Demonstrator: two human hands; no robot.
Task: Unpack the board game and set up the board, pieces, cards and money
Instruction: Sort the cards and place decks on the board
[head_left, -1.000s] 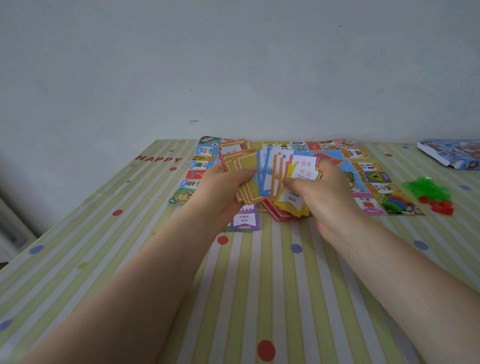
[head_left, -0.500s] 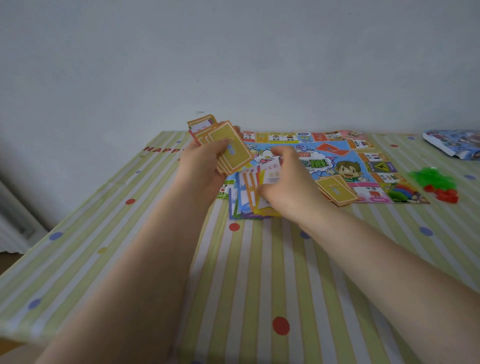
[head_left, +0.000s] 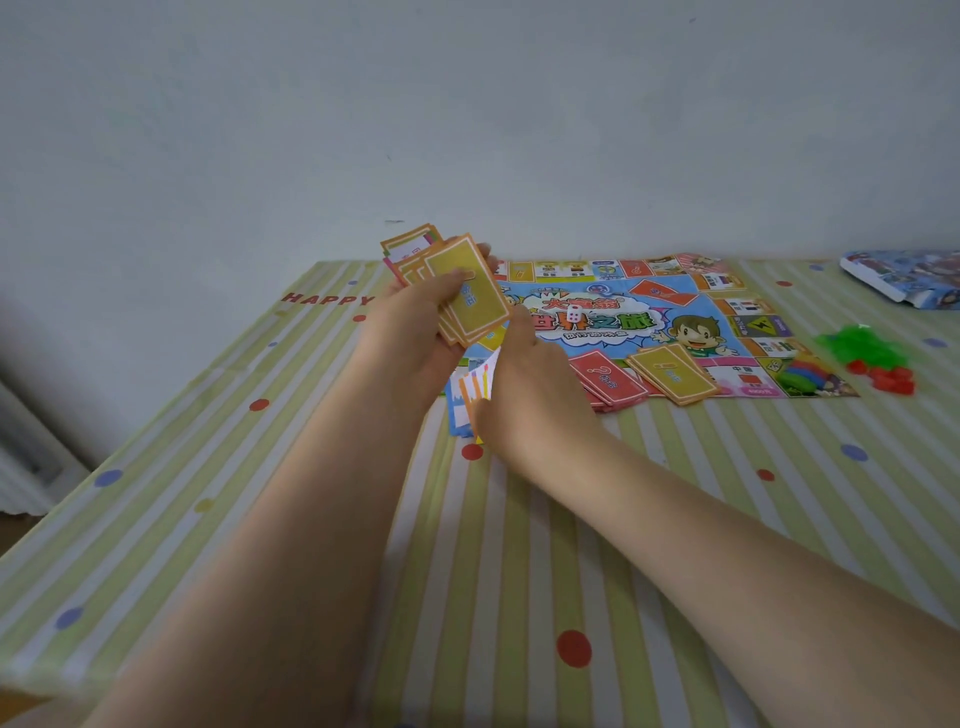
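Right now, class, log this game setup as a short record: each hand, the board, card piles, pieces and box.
Left hand: grips yellow cards, raised
Right hand: holds white-faced cards
Board: unfolded on table
Piles on board: red pile, yellow pile
Pieces: green and red, right of board
Box: far right

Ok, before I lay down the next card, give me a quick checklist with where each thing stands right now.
1. Board flat on the table: ok.
2. Left hand holds the yellow cards: ok.
3. Right hand grips the white cards: ok.
4. Yellow pile on the board: ok.
5. Red pile neat: cannot tell, part hidden.
6. Green pieces and red pieces clear of the board: ok.
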